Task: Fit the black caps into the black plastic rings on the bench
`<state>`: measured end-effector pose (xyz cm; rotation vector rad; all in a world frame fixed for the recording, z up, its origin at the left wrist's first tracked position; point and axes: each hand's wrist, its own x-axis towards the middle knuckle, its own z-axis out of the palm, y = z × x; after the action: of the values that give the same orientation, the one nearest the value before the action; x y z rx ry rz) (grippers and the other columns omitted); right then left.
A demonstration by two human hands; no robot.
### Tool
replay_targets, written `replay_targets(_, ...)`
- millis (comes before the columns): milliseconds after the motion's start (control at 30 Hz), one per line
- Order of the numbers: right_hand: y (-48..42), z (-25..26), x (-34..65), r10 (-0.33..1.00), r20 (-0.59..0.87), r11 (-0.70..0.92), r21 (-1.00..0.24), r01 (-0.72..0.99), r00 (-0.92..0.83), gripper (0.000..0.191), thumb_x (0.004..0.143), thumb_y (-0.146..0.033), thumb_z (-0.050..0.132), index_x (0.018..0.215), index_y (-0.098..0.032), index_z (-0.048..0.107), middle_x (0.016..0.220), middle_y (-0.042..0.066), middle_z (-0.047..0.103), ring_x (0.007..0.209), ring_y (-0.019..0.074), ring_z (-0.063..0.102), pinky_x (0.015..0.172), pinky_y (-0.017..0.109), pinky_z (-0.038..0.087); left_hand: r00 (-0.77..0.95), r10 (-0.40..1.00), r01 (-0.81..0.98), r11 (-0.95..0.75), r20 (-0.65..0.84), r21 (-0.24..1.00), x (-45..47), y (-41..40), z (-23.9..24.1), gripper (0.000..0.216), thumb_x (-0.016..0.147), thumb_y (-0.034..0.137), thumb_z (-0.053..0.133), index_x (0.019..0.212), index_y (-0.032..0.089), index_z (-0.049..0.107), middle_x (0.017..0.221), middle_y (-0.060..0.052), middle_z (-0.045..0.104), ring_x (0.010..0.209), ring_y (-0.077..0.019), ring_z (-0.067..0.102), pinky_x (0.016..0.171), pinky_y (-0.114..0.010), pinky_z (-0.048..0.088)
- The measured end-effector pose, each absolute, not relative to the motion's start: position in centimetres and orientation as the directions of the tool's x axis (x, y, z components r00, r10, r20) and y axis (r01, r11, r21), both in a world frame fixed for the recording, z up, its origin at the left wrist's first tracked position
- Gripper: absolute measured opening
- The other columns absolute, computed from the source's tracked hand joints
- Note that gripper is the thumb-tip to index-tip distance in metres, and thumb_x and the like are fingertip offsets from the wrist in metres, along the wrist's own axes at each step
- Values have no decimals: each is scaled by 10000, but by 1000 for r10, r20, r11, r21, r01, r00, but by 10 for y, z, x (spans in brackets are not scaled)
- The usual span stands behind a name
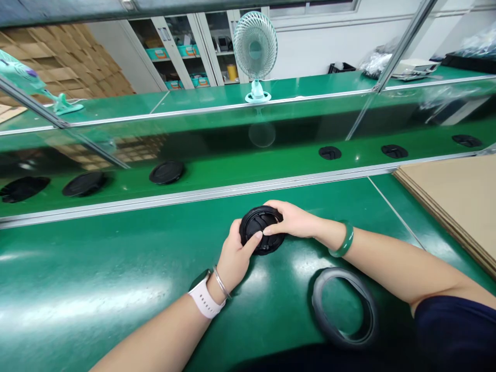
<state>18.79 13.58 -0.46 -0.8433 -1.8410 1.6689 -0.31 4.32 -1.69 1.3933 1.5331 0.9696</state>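
A round black plastic part (256, 221) with raised ribs across its middle is held just above the green tabletop. My left hand (236, 256) grips its lower left rim, the thumb pressed on the face. On the upper right, my right hand (292, 219) closes round the rim, its thumb also on the face and close to the left thumb. Both hands' other fingers are partly hidden behind the part. Below my right forearm, a grey ring (323, 310) with a hollow centre lies on the table.
Beyond a metal rail (217, 192) runs a green conveyor belt (240, 173) carrying several black round parts, one a black disc (166, 172). Flat cardboard sheets (457, 186) are stacked at the right. A mint-green fan (256, 49) stands on the far shelf, behind a clear panel and metal posts.
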Motion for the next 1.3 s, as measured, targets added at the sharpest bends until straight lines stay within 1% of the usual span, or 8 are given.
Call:
replay_targets(300,126,-12,180,851,12,180,-946,271,-524,419,680,-164,837,1044,-169,629,1037,32,676,967,228,627,890,379,484,-56,995,360,92,-77,928,-2,47,-18,358,897,437,607,1152,197,535,1132,-62,653,1068,-230,623,965,-384,480)
replay_targets(500,159,-25,186,909,-70,-147,-976,-160,-410,494,581,-251,907,987,-147,644,954,30,698,918,212,651,897,353,534,-148,973,275,-132,178,952,3,36,-15,625,877,340,652,1396,206,330,1364,-161,513,1244,-267,572,1053,-477,472)
replay_targets(600,178,-26,192,945,-124,-244,-883,-401,-302,511,582,-243,917,996,-142,635,969,52,710,912,205,667,880,332,564,228,872,365,-488,432,793,12,14,-2,715,806,196,709,1448,310,416,1464,-124,489,1413,-331,433,1184,-566,326)
replay_targets(700,184,-24,193,938,-161,-292,-844,-451,-305,394,696,-269,856,1000,-140,641,957,69,717,895,202,681,871,329,585,826,491,157,-674,279,722,24,-7,5,776,793,194,732,1461,461,441,1426,-41,585,1418,-345,443,1227,-586,262)
replay_targets(767,181,-24,192,941,-157,-275,-871,-407,-298,306,767,-310,792,980,-142,650,943,78,720,889,211,685,864,343,594,929,341,136,-670,140,730,30,-11,4,783,780,306,773,1471,461,439,1387,-47,618,1432,-344,422,1253,-558,226)
replay_targets(933,186,-26,188,950,-87,-164,-957,-241,-299,193,837,-336,685,842,-153,624,800,96,706,793,232,692,757,365,613,733,664,282,-493,146,823,28,2,0,200,913,362,616,1068,331,740,1040,-65,702,1344,-307,521,1217,-504,320)
replay_targets(1067,221,-14,162,954,83,69,-996,-60,-287,150,953,-263,552,891,-143,616,883,99,719,883,223,694,825,373,598,497,867,44,23,-42,999,23,14,-7,247,932,440,575,933,215,678,921,-75,700,980,-260,691,946,-428,536)
replay_targets(1300,279,-21,111,794,353,538,-787,303,-495,338,852,-93,741,1184,-134,687,1392,80,571,1451,262,308,1229,457,114,367,876,-449,463,-314,765,17,28,-15,266,910,398,647,1042,174,591,978,-78,707,1084,-269,688,960,-404,518)
